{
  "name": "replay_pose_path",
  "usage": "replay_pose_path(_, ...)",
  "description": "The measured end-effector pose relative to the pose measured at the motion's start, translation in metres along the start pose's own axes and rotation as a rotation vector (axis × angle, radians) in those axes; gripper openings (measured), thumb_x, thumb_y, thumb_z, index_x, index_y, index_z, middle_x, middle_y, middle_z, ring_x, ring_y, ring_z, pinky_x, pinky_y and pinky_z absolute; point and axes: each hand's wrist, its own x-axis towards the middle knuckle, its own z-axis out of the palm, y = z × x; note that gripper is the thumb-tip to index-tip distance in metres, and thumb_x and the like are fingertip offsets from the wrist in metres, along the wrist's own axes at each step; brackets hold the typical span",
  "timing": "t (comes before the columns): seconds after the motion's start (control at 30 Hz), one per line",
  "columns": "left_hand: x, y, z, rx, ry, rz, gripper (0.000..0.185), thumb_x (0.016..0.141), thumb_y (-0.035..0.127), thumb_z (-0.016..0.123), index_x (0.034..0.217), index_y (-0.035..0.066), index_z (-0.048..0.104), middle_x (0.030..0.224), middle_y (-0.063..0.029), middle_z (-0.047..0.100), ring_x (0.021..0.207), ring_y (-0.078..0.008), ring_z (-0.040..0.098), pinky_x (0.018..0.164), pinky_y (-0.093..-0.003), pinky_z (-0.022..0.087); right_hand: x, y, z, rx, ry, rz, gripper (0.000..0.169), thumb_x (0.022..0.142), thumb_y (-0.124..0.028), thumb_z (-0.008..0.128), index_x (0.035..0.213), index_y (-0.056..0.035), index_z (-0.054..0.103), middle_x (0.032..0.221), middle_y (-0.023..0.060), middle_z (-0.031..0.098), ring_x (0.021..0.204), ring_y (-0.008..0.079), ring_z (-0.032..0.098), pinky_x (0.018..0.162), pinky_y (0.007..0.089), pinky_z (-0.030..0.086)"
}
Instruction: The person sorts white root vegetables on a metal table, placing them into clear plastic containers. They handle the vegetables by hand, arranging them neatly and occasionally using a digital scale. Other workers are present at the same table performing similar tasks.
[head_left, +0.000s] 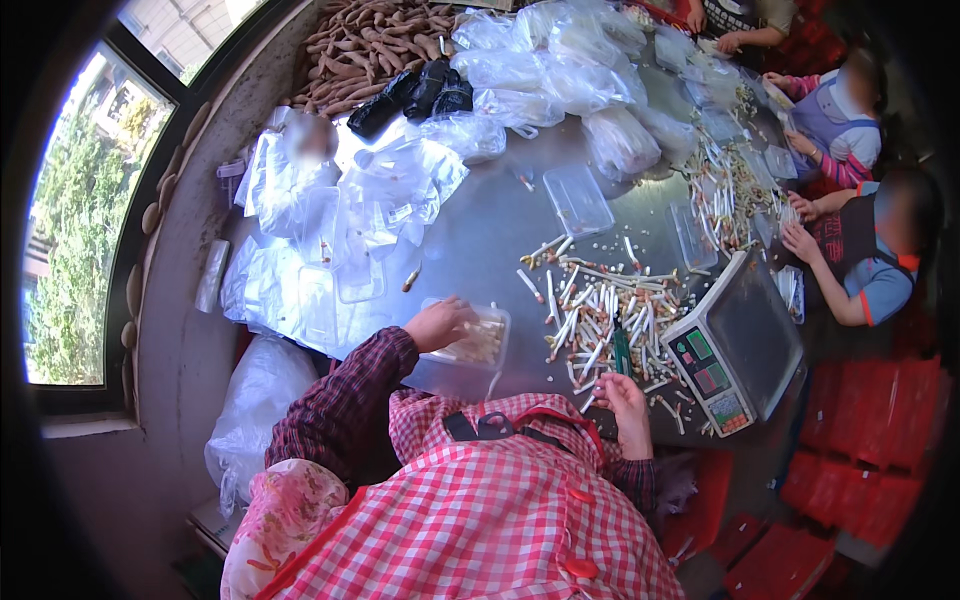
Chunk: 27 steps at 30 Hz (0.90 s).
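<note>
My left hand (442, 325) rests over the edge of a clear plastic tray (504, 352) that holds many short pale stalks (474, 343); whether its fingers grip any is hidden. At the table's near edge, my right hand (621, 401) pinches a white stalk (589, 402) between thumb and fingers. Just beyond it lies a loose heap of white stalks with brownish ends (600, 315). A green-handled tool (621, 349) lies among them, its kind unclear.
A digital scale (750, 337) stands right of the heap. Empty clear trays (577, 201) and plastic bags (397, 180) lie farther off, with brown roots (367, 52) at the back. Several people sit along the right side, one with hands (802, 232) at the stalks. Red crates (870, 412) stand at lower right.
</note>
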Motion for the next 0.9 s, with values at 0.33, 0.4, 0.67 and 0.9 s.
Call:
replay_pose_path(0.33,-0.022,0.002,-0.029,-0.674,0.291,-0.155,0.022,0.093,0.016,0.062,0.112,0.007,0.053,0.101,-0.0034,0.057,0.095,-0.0121,0.057,0.083,-0.0282,0.047,-0.006,-0.005,0.001,-0.018,-0.004,0.045,0.022,0.098,-0.016,0.053,0.114,-0.0014,0.057,0.101,0.0085,0.066,0.085,0.0136,0.065,0.07,0.0238,0.051)
replay_pose_path(0.4,-0.023,0.005,-0.035,-0.952,0.322,-0.201,0.021,0.095,0.017,0.06,0.111,0.006,0.052,0.1,-0.0017,0.057,0.095,-0.0099,0.056,0.083,-0.0278,0.047,-0.003,-0.008,0.006,-0.016,-0.014,0.047,0.022,0.097,-0.016,0.054,0.113,-0.0012,0.057,0.101,0.0085,0.066,0.085,0.0134,0.065,0.07,0.0235,0.051)
replay_pose_path(0.67,0.007,0.083,-0.032,-1.911,0.168,-0.347,0.015,0.096,0.023,0.056,0.093,0.013,0.046,0.074,0.0018,0.045,0.064,-0.0109,0.048,0.062,-0.0289,0.047,0.003,-0.072,0.05,-0.015,-0.1,-0.191,0.024,0.098,-0.015,0.053,0.115,0.0015,0.058,0.108,0.0109,0.066,0.096,0.016,0.064,0.077,0.0263,0.051)
replay_pose_path(0.9,0.011,0.187,0.006,-2.053,-0.337,-0.455,0.012,0.092,0.01,0.061,0.098,0.009,0.051,0.075,0.0017,0.049,0.067,-0.0088,0.05,0.065,-0.0252,0.05,0.021,-0.109,0.102,-0.217,-0.687,-0.14,0.044,0.103,-0.029,0.037,0.13,0.0031,0.051,0.128,0.0126,0.057,0.116,0.0191,0.055,0.097,0.0309,0.043)
